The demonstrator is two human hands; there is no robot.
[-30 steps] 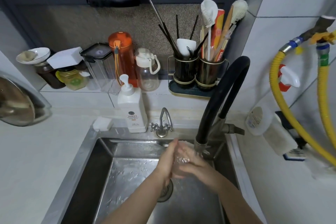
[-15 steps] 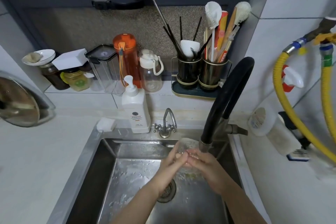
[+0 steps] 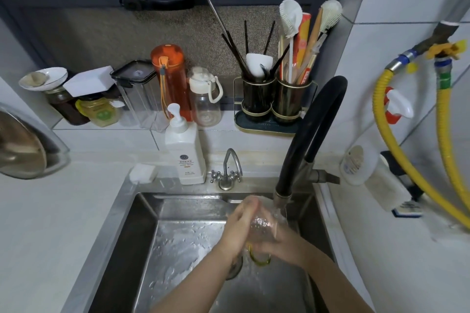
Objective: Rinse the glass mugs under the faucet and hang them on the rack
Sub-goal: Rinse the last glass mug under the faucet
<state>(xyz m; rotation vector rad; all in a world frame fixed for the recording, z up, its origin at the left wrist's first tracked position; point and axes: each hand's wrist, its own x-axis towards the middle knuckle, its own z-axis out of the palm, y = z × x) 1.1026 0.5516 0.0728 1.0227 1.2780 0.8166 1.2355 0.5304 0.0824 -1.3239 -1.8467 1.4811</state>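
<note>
A clear glass mug (image 3: 262,227) with a yellow-green handle hanging below it is held over the steel sink (image 3: 132,231), right under the spout of the black faucet (image 3: 309,129). Water runs onto it. My left hand (image 3: 239,226) wraps round the mug's left side, fingers curled near its top. My right hand (image 3: 278,242) grips it from the right and below. No rack shows in this view.
A white soap pump bottle (image 3: 184,150) and a small chrome tap (image 3: 227,170) stand behind the sink. Jars, bottles and two utensil holders (image 3: 276,99) line the ledge. A pot lid (image 3: 23,145) lies at the left; yellow hoses (image 3: 381,119) hang at the right.
The mug has turned between my hands under the spout, and its yellow-green handle now hangs below my hands. My left hand has shifted up along its side.
</note>
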